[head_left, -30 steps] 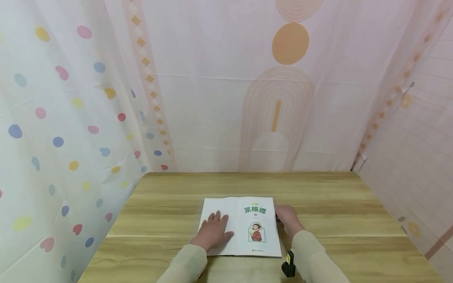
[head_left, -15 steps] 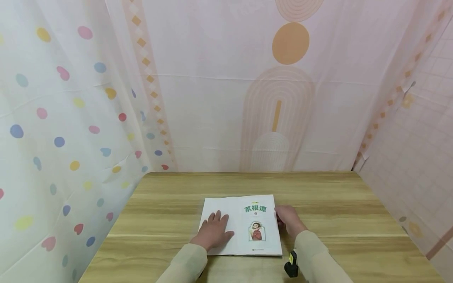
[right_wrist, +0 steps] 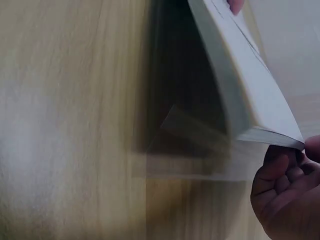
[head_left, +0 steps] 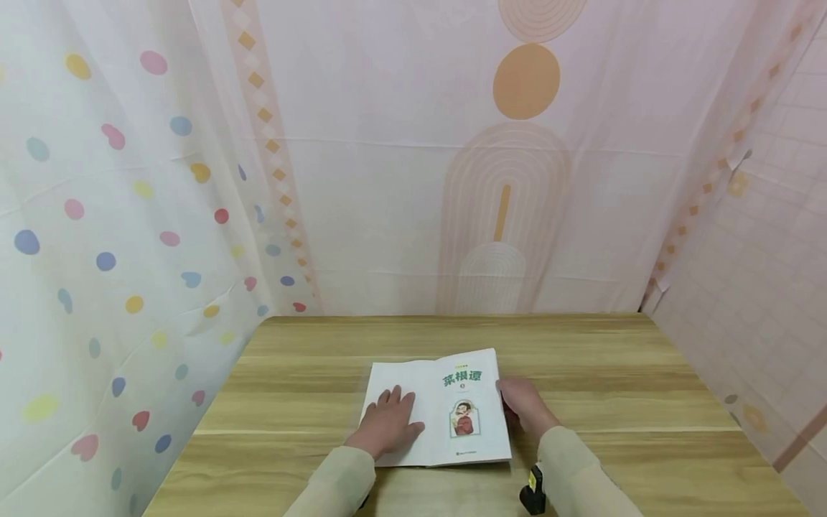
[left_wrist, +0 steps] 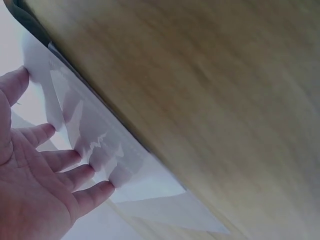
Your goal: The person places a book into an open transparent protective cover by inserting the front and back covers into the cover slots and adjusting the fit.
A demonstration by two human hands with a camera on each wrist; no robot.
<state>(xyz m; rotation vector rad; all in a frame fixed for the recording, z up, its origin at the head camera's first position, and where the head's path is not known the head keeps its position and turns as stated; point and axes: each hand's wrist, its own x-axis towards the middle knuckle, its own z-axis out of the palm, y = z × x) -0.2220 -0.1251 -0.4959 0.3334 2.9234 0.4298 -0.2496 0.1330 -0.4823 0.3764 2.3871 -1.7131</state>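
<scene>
An open book (head_left: 486, 395) lies before me, its left page blank white. Its right page bears green Chinese characters and a small picture of a figure in red. My left hand (head_left: 385, 422) rests on the left page with its fingers spread straight. In the left wrist view, those fingertips touch white paper beside a clear plastic cover flap (left_wrist: 165, 207). My right hand (head_left: 526, 403) pinches the right page's outer edge, thumb above and curled fingers beneath. The right wrist view shows the page block (right_wrist: 245, 85) tilted up over the table, above a clear plastic cover (right_wrist: 192, 132).
A wood-grain table (head_left: 601, 380) stretches around the book on all sides. Behind it hangs a pale curtain (head_left: 375, 201) with arch patterns, and a dotted curtain (head_left: 148, 273) hangs at the left. A small black device (head_left: 533, 492) sits at the right wrist.
The right page has risen, its outer edge lifting up and slightly leftward with my right hand. My left hand has stayed in place on the left page.
</scene>
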